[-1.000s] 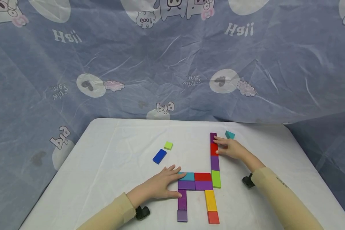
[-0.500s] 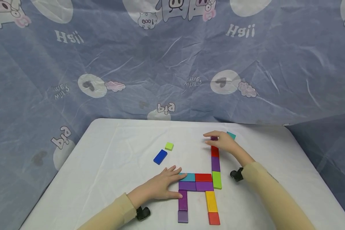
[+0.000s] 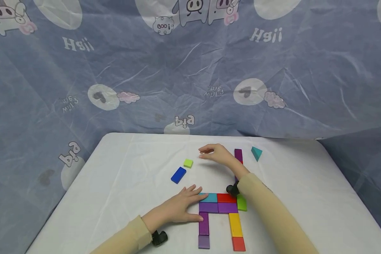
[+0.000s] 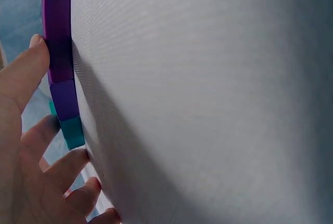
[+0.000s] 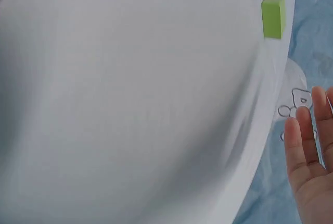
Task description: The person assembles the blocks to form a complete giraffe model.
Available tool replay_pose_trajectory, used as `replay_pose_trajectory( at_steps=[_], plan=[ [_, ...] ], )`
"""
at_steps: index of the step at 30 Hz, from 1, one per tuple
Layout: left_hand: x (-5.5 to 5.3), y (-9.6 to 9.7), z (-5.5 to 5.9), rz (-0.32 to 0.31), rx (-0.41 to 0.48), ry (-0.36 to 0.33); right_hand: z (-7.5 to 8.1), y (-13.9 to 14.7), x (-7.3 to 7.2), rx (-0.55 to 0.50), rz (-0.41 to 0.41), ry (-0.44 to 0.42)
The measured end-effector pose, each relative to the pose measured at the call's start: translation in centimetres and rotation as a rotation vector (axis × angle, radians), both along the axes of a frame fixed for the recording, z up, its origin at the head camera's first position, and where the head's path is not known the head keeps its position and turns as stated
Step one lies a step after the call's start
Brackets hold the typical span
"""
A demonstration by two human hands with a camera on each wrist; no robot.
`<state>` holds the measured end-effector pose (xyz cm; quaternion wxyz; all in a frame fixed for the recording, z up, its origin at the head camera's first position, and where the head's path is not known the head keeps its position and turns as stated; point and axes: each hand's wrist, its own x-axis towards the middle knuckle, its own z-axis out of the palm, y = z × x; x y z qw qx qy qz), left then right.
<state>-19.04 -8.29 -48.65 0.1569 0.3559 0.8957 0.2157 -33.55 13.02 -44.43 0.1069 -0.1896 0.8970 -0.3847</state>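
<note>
My left hand (image 3: 177, 207) rests at the left side of a flat figure of coloured blocks, fingers spread. Its index finger touches a teal block (image 3: 211, 198) and its thumb touches an upright-lying magenta-purple block (image 3: 204, 228); the left wrist view shows both contacts at the blocks' edges. Over the table's far middle hovers my right hand (image 3: 218, 154), fingers slightly bent and nothing held. Just left of its fingertips lies a small lime green block (image 3: 188, 163), with a blue block (image 3: 178, 175) beyond it. My right forearm hides part of the figure's tall column, topped by a dark purple block (image 3: 238, 154).
A teal triangular block (image 3: 256, 153) lies right of the column. The figure also has a red block (image 3: 227, 198), a yellow block (image 3: 235, 225) and an orange-red block (image 3: 238, 244). A patterned blue cloth (image 3: 165, 70) hangs behind the white table (image 3: 139, 158).
My right hand has left the top of the column and moved left across it toward the small green block. My left hand stays in place on the blocks.
</note>
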Motion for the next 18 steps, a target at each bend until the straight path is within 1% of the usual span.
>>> replay_pose_trajectory(
  at_steps=[5,8,14,18],
  plan=[
    [0.1,0.0,0.0,-0.008,0.003,0.001,-0.9,-2.0,-0.4,0.016,0.012,-0.04],
    [0.1,-0.1,0.1,-0.017,0.012,0.006,-1.1,-3.0,-0.3,0.037,0.032,-0.042],
    [0.1,0.0,0.4,-0.019,0.011,0.008,-1.3,-4.2,-0.3,0.107,0.056,-0.044],
    [0.1,0.0,0.3,-0.022,0.011,0.018,-1.5,-4.6,-0.4,0.157,0.073,-0.062]
  ],
)
